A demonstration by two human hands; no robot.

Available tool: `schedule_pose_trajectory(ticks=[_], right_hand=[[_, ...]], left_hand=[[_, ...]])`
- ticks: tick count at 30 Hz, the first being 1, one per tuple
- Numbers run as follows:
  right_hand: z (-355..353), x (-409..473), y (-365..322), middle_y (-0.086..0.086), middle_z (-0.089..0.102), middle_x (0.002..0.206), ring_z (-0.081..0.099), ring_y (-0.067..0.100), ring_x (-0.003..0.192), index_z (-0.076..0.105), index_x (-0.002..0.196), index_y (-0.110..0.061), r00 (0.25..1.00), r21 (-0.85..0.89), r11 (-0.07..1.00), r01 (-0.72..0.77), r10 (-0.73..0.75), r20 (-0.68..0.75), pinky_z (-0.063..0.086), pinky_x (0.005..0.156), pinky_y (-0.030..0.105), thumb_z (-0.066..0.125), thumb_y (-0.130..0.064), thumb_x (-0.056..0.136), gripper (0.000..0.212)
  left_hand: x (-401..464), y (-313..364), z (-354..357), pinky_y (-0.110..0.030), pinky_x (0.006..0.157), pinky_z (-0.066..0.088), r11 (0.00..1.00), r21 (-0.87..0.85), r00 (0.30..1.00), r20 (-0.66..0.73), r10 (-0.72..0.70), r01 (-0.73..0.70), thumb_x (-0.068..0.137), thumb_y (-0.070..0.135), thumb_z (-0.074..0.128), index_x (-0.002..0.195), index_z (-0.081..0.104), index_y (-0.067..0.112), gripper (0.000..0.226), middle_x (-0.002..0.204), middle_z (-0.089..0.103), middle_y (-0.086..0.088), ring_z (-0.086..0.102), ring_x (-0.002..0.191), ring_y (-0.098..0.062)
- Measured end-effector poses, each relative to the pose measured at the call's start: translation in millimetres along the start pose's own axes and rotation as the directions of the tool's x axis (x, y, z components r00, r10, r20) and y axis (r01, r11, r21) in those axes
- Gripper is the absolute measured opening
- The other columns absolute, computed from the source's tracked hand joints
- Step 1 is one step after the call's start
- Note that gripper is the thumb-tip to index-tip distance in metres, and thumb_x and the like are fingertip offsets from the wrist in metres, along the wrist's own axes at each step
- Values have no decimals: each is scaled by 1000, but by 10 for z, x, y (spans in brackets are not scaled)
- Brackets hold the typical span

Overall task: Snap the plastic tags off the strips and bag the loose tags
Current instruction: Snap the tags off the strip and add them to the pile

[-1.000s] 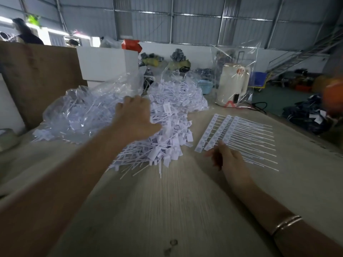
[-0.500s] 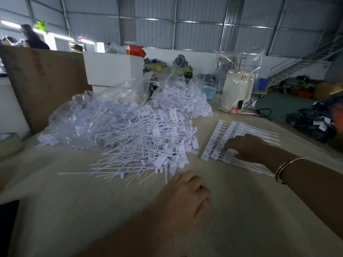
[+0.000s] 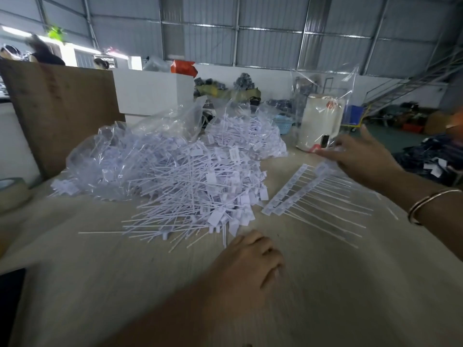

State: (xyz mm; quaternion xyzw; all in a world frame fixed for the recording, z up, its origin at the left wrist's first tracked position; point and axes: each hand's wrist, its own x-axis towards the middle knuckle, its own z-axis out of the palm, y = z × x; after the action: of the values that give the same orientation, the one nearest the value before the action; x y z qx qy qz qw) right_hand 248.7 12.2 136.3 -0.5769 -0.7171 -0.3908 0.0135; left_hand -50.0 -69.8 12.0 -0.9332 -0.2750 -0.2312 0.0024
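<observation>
Far left, a tape roll [image 3: 12, 194] sits by a clear bag [image 3: 105, 159] of tags. The loose tag pile [image 3: 195, 194] spreads centre. Near it, the left hand [image 3: 248, 261] rests loosely curled, holding nothing. Right, the strips [image 3: 310, 196] lie under the spread-fingered, empty right hand [image 3: 360, 156], a white appliance [image 3: 318, 123] beyond.

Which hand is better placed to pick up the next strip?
Right. The right hand is open at the far end of the strips, fingers spread. The left hand rests loosely curled on the table, nearer the loose pile.
</observation>
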Motion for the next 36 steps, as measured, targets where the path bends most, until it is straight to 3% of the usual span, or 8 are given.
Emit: schedule_pose_trajectory(ticks=[5,10,16,20,24,27,30,36], right_hand=[[-314,58,31,18,45,100,43,29,70,57,128,-19,940,238,952,-194,250,-234,36,94,63,55,-4,89,43],[-455,34,40,13,37,105,40,29,74,50,134,-23,930,371,881,-295,354,-102,46,82,50,47,-12,96,40],[-907,71,-182,11,37,108,42,25,87,53,131,-21,835,572,784,-242,469,-288,47,73,31,50,-14,94,38],[-1332,-92,-758,3,36,95,34,7,66,55,127,-28,944,457,888,-54,195,-266,34,57,15,60,-21,87,41],[-1473,-368,-1387,-1,32,81,26,5,61,64,117,-27,970,373,912,168,-86,-227,26,61,22,66,-22,80,38],[-1383,-488,-1700,3,50,88,48,18,73,63,115,-31,983,405,897,178,-140,-120,26,65,31,56,-30,82,34],[-1153,-521,-1877,2,49,99,56,25,87,56,123,-34,994,510,854,106,-105,-30,28,66,31,46,-31,86,38],[-792,-636,-1963,2,57,84,58,22,69,59,91,-16,993,707,697,118,-71,-96,39,59,30,58,-29,83,16]], left_hand=[[-3,0,-9,-26,94,34,999,-49,1000,-7,-20,20,96,33,40,108,59,27,24,110,54,15,37,108,-4],[-13,-14,6,-17,97,22,996,-84,998,-46,-38,34,95,33,44,123,52,27,30,127,46,14,32,120,-1],[9,-78,-9,-17,98,30,971,-223,994,-41,-101,89,95,32,46,120,57,25,29,121,51,18,39,117,2],[94,-150,-219,-10,73,46,537,-799,898,7,-441,270,93,55,31,95,65,30,43,90,69,17,61,86,6],[130,-311,-467,-19,42,41,106,-955,847,190,-496,277,77,62,22,62,70,16,69,58,67,-9,62,48,-17],[0,-408,-472,-18,41,38,158,-930,871,239,-428,333,79,65,23,57,70,11,75,52,64,-11,57,42,-18],[-163,-495,-400,-23,51,40,381,-857,893,178,-413,347,90,50,47,59,69,11,54,50,61,-6,54,44,-15],[-294,-566,-349,-17,53,42,642,-705,941,116,-317,303,93,18,56,60,61,27,35,55,62,3,55,50,-5]])
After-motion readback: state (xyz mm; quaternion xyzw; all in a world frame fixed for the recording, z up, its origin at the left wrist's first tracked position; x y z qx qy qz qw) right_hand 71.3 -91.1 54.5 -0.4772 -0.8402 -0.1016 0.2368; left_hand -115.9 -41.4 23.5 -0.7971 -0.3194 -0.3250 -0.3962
